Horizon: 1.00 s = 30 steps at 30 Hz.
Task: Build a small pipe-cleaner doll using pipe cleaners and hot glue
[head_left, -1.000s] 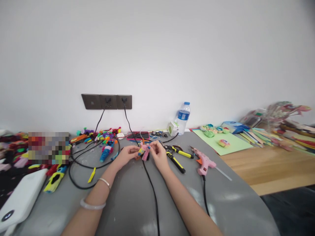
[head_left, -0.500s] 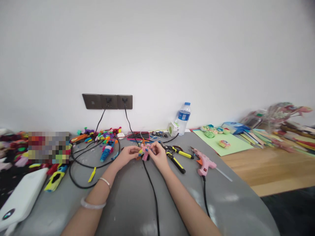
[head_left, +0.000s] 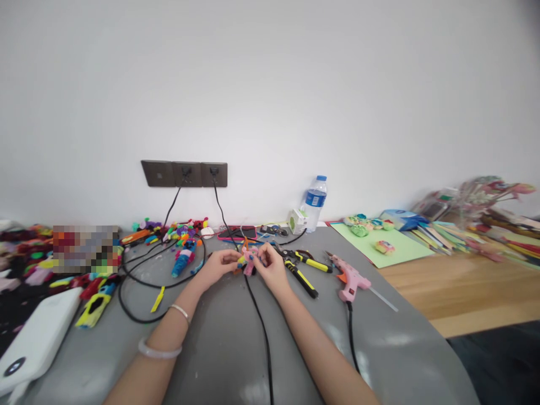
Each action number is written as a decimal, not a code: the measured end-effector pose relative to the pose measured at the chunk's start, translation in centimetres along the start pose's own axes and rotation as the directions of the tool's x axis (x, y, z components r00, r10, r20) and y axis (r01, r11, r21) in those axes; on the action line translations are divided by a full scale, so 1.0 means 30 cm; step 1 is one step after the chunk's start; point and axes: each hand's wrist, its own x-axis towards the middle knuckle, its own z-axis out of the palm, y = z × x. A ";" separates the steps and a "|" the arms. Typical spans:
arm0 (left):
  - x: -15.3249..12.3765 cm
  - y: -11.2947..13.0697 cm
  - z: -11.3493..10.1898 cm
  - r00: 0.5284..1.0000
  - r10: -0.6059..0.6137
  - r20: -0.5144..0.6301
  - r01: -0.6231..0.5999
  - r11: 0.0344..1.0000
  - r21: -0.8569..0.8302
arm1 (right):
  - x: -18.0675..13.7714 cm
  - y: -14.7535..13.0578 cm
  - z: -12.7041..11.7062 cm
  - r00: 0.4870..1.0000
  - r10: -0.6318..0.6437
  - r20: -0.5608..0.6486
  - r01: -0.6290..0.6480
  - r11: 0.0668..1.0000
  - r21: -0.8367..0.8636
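Between my two hands is a small pink fuzzy figure (head_left: 250, 262), which looks made of pipe cleaner, with bits of orange and yellow at its left side. My left hand (head_left: 221, 266) pinches it from the left, its fingertips partly hidden. From the right, my right hand (head_left: 272, 265) grips its edge with thumb and fingers. A black cable (head_left: 259, 315) runs beneath the figure. Just right of my right hand lie yellow-and-black handled pliers (head_left: 301, 277). Farther right rests a pink hot glue gun (head_left: 351, 278) with a clear glue stick in its back.
A blue and orange fuzzy figure (head_left: 182, 260) lies left, amid looped black cable. A white power bank (head_left: 42, 334) and a yellow fuzzy piece (head_left: 93, 309) sit at the far left. Behind stand a water bottle (head_left: 315, 203) and small box (head_left: 297, 221). Green paper (head_left: 405, 247) lies right.
Both hands keep hold of the pink figure in almost the same place. The figure seems slightly turned between the fingers; little else differs.
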 end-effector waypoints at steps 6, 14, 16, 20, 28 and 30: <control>-0.002 0.006 0.002 1.000 -0.017 -0.015 0.017 1.000 -0.013 | -0.001 -0.003 -0.003 1.000 0.001 -0.004 -0.001 1.000 -0.014; -0.001 0.004 0.002 1.000 -0.007 -0.015 0.007 1.000 -0.005 | -0.003 0.010 0.001 0.998 -0.045 0.034 0.047 0.996 -0.071; -0.001 0.003 0.002 1.000 -0.012 -0.018 0.012 1.000 -0.008 | -0.003 0.012 0.000 0.998 -0.049 0.038 0.052 0.996 -0.073; -0.001 0.004 0.003 1.000 -0.006 -0.004 0.006 1.000 -0.010 | -0.003 0.014 0.000 0.998 -0.052 0.036 0.055 0.996 -0.077; -0.003 0.007 0.001 1.000 -0.023 -0.016 0.023 1.000 0.000 | -0.004 0.014 0.001 0.998 -0.045 0.042 0.049 0.996 -0.080; -0.003 0.009 0.001 1.000 -0.023 -0.013 0.023 1.000 -0.001 | -0.005 0.015 0.001 0.998 -0.045 0.044 0.049 0.995 -0.082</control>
